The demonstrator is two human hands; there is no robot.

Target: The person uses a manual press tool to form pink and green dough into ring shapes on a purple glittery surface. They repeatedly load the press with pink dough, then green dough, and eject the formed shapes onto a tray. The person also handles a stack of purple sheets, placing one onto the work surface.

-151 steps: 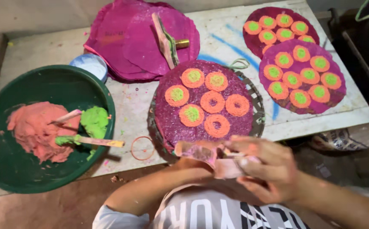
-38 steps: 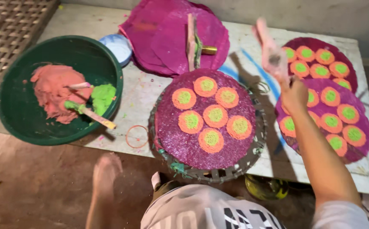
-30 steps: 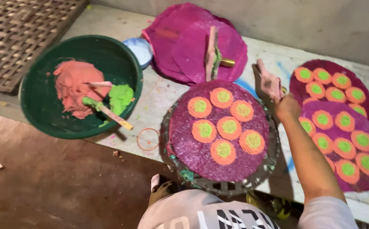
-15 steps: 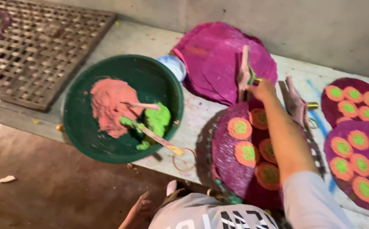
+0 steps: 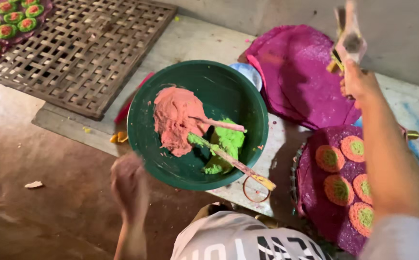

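No package, label, sign or screen was to be seen anywhere in the view.

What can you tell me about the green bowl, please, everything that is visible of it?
The green bowl is round, wide and deep, and looks like plastic with a smooth, slightly smeared inside. It sits upright on the pale slab, beside the pile of purple sheets. Inside lie a lump of pink paste and a smaller lump of green paste. Two sticks rest in it, one poking out over the near rim. Neither hand touches it; the blurred left hand is nearest.
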